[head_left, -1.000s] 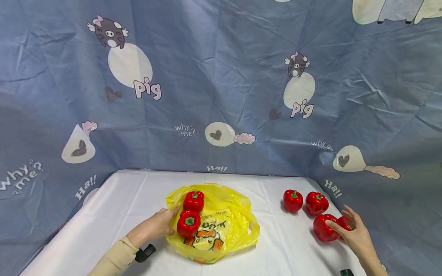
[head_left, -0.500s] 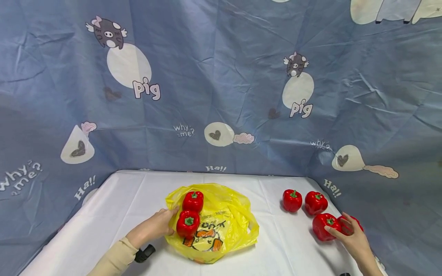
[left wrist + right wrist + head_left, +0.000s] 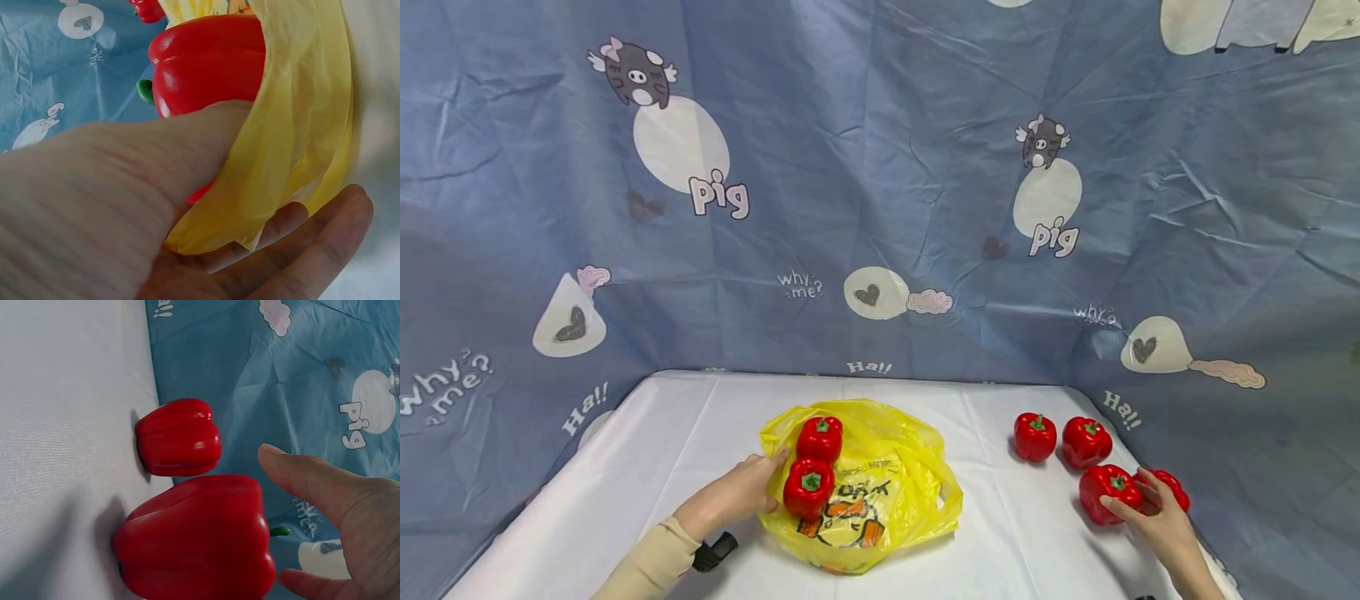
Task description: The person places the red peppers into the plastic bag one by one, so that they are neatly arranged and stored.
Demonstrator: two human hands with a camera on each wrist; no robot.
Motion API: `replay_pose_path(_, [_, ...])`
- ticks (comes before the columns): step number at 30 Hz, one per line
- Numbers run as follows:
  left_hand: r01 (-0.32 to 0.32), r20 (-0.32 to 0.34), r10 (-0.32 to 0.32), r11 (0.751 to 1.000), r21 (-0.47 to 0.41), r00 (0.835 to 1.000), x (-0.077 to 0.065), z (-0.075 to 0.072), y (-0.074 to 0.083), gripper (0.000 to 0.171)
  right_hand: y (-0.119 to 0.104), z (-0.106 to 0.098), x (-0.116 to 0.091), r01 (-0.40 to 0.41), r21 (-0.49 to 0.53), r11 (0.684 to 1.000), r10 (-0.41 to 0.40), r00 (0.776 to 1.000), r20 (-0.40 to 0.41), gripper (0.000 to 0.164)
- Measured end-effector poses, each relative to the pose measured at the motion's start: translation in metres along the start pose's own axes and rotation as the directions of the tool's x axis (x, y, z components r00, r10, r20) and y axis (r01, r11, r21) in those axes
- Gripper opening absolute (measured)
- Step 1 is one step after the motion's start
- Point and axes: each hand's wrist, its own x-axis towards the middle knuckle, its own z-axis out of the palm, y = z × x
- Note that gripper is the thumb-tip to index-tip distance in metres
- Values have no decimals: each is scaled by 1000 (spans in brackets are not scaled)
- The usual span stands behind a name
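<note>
The left hand [image 3: 737, 493] pinched the left edge of a yellow plastic bag [image 3: 921, 492] (thumb inside, fingers outside), where two glossy red bell peppers [image 3: 808, 492] lay. Well right of it, the right hand [image 3: 1162, 521], fingers parted and gripping nothing, hung by one of four more red bell peppers [image 3: 1101, 490]; contact was hard to tell.

- A wide lane of table [image 3: 992, 517] parts the bag [image 3: 917, 500] from the right-side peppers [image 3: 1108, 496].
- The right hand [image 3: 1167, 525] seems to fill one gap there.
- Loose peppers [image 3: 808, 492] crowd the bag's left half.
</note>
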Motion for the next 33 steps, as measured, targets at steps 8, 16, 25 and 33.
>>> replay_pose_path(8, [-2, -3, 2, 1000, 5, 1000, 1, 0, 0, 78, 5, 4, 5, -21, -16, 1000, 22, 999, 24, 119])
replay_pose_path(16, [2, 0, -2, 1000, 25, 1000, 2, -1, 0, 79, 8, 8, 7, -13, -56, 998, 14, 999, 30, 118])
replay_pose_path(25, [15, 17, -15, 1000, 13, 1000, 1, -1, 1, 80, 11, 13, 8, -52, -65, 997, 53, 998, 13, 128])
replay_pose_path(33, [18, 19, -18, 1000, 21, 1000, 1, -1, 1, 80, 11, 16, 12, -104, -31, 994, 104, 995, 2, 130])
